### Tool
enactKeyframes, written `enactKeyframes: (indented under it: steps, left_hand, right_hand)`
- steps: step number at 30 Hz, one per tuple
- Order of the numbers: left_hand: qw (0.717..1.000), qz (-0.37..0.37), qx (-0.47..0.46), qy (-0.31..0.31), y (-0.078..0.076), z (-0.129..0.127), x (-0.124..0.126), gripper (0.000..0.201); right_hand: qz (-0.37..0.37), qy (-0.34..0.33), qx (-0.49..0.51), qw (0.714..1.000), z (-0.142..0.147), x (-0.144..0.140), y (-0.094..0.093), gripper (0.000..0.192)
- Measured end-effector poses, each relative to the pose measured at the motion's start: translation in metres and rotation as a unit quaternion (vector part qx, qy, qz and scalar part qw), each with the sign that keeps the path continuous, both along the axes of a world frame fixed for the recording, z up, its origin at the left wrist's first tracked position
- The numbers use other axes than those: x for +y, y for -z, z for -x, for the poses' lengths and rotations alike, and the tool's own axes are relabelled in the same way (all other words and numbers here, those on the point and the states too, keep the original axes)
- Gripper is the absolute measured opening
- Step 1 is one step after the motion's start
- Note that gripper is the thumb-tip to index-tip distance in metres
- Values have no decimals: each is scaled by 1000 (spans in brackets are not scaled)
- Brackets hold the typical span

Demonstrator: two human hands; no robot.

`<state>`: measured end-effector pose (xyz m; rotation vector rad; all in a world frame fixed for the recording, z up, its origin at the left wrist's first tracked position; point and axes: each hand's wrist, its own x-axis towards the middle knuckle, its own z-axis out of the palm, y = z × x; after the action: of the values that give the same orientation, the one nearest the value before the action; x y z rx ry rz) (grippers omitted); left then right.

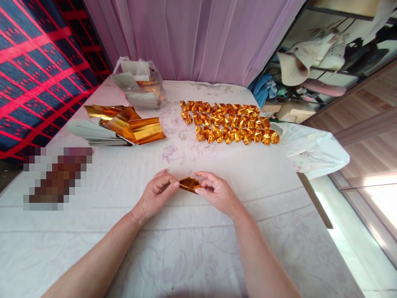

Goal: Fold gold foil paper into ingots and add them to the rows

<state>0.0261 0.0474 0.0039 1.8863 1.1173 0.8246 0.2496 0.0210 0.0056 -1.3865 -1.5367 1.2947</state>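
A folded piece of gold foil paper (pixel 189 183) is held between my two hands above the cloth-covered table. My left hand (pixel 157 191) pinches its left end between thumb and fingers. At the opposite end, my right hand (pixel 217 191) grips it the same way, thumb at the near edge. Beyond my hands, on the right, several folded gold foil pieces (pixel 229 122) stand in rows. Loose gold foil sheets (pixel 147 130) lie fanned over a stack of paper (pixel 93 134) at the left.
A clear plastic bag (pixel 139 85) with more sheets stands at the back left. A pixelated patch (pixel 58 176) hides something at the left. White plastic (pixel 316 147) hangs past the table's right edge, near a shelf (pixel 316 74). A purple curtain (pixel 192 37) closes off the back.
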Motion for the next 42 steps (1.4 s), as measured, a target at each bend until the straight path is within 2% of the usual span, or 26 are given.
enactKeyframes:
  steps: [4,8,11,14,17,21,30,39,42]
  left_hand:
    - [999,-25,27,3,2,-1,-1,34]
    - [996,-77,48,-15,4,-3,-3,20]
    - [993,-107,35,-32,4,-5,-5,30]
    - [991,-127,29,-11,3,-5,-6,25]
    - [992,-120,26,5,3,-6,-6,20]
    - [995,-91,35,2,1,-6,-6,28]
    - [995,-87,51,12,2,-12,-8,25]
    - [994,-85,52,-34,4,-10,-5,24]
    - [992,-91,74,-42,7,-9,-3,24]
  right_hand:
    - [-10,55,-14,998,1,1,2,18]
    - [-59,81,-34,994,4,0,0,14]
    - [-86,65,-48,993,10,-2,-4,12]
    - [-116,32,-74,990,20,-3,-8,13]
    - [-142,-2,-102,985,29,-5,-11,14]
    - [-164,-8,-125,979,34,-6,-10,16]
    - [-176,7,-163,971,35,-6,-7,17]
    - [-106,4,-151,983,18,-6,-6,15]
    - [-105,3,-170,980,16,-6,-4,15]
